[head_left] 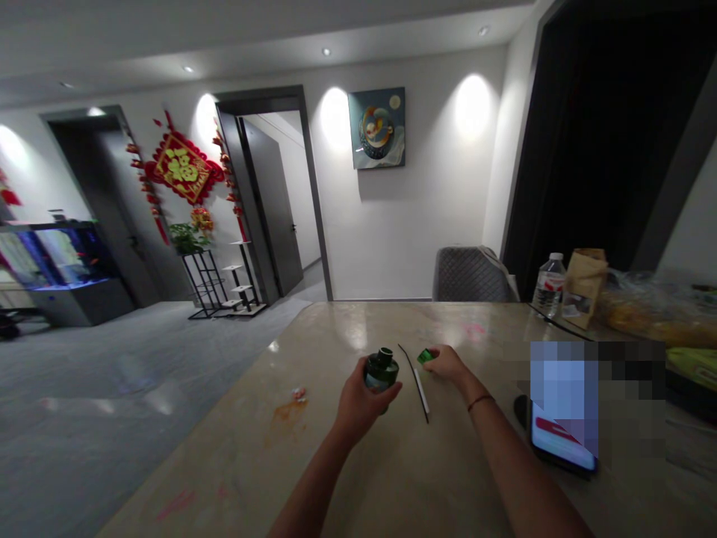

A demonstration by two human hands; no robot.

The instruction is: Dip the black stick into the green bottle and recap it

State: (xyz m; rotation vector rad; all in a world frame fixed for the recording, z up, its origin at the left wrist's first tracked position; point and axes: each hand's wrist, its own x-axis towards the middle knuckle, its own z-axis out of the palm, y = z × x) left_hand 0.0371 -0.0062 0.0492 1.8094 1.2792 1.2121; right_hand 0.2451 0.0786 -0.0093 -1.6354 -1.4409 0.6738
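Observation:
My left hand (358, 403) is wrapped round a small dark green bottle (382, 369), held just above the beige table (336, 478) with its open neck up. My right hand (447, 365) rests on the table a little to the right, fingers pinched on a small bright green cap (426, 356). Between the two hands a thin black-and-white stick (415, 381) lies flat on the tabletop.
A phone (560, 441) lies at the right. Further back right stand a plastic water bottle (548, 285), a brown paper bag (583, 288) and wrapped food (655, 310). A grey chair (470, 275) is at the far edge. An orange smear (288, 409) marks the table's left part.

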